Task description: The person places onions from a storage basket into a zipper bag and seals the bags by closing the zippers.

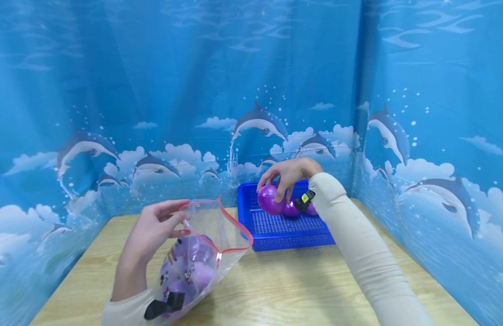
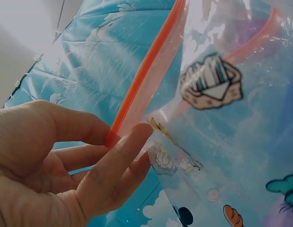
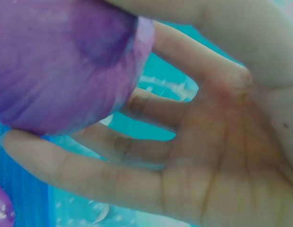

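My left hand (image 1: 153,231) pinches the rim of a clear zip bag (image 1: 231,271) with a red zip strip and cartoon prints. Its mouth gapes toward the right, and several round purple things show through the plastic. In the left wrist view, thumb and fingers (image 2: 115,165) nip the red edge. Over the blue basket (image 1: 271,242) my right hand (image 1: 292,174) holds a round, streaked purple onion (image 1: 269,200) by its fingertips. The right wrist view shows the onion (image 3: 66,71) close up, away from the palm. More purple onions (image 1: 291,209) lie in the basket, partly behind the wrist strap.
Both the bag and the basket are on a light wooden table (image 1: 275,290), the basket toward the back. A blue curtain (image 1: 174,90) printed with dolphins hangs behind the table and along its sides.
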{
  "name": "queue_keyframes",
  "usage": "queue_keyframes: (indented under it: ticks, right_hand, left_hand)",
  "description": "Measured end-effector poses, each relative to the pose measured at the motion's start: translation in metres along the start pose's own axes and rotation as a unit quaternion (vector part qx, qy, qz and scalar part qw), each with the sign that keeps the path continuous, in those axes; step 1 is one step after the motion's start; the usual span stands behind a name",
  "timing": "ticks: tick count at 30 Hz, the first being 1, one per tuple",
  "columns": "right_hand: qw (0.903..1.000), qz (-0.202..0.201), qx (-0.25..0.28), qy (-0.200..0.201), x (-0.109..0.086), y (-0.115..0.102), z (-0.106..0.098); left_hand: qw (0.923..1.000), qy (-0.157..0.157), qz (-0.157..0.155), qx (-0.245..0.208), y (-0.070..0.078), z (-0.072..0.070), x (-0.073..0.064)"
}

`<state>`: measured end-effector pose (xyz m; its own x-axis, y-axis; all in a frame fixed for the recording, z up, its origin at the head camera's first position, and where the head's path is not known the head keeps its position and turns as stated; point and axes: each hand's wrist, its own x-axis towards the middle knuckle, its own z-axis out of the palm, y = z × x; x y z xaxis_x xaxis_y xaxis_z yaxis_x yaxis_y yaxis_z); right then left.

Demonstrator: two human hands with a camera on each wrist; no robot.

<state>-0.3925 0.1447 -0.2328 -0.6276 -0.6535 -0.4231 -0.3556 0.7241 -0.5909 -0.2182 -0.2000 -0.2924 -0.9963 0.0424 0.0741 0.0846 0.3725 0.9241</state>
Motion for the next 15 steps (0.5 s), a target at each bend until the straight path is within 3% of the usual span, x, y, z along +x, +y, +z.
queue_keyframes:
  ticks: [15]
  right_hand:
    - [0.9932, -0.096, -0.066, 0.001, -0.007, -0.064, 0.016]
  left_hand:
    - [1.0000, -0.004, 0.000, 0.001, 0.001, 0.001, 0.000]
